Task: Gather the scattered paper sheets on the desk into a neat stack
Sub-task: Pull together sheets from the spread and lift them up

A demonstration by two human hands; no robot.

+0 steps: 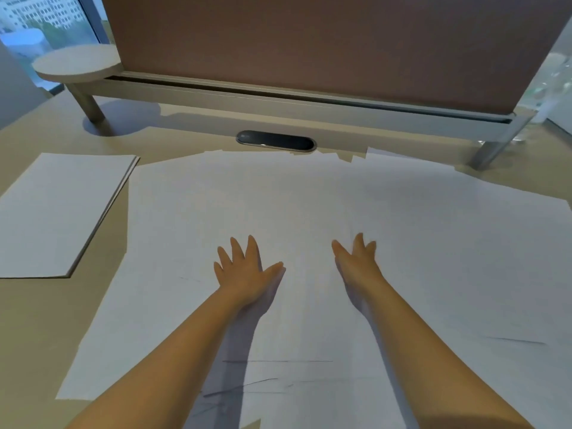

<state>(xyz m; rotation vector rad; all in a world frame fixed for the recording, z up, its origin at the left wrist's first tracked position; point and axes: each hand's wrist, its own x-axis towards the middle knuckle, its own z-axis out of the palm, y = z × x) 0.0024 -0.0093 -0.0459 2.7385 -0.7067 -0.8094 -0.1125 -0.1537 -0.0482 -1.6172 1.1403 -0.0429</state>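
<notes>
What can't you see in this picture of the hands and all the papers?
- Head view: the spread sheets overlap and run off the right and bottom edges, so their count cannot be told.
- The left hand and right hand hide the paper beneath them.
- The small stack is cut off at the left edge.

Under your hands you have matt white paper sheets (309, 196), smooth and thin. At nine o'clock, a paper stack (58, 209) looks the same. Your desk (28, 320) is a matt beige laminate. At twelve o'clock sit a glossy black plastic grommet (275, 140) and a brown cloth-like partition (309, 41).
</notes>
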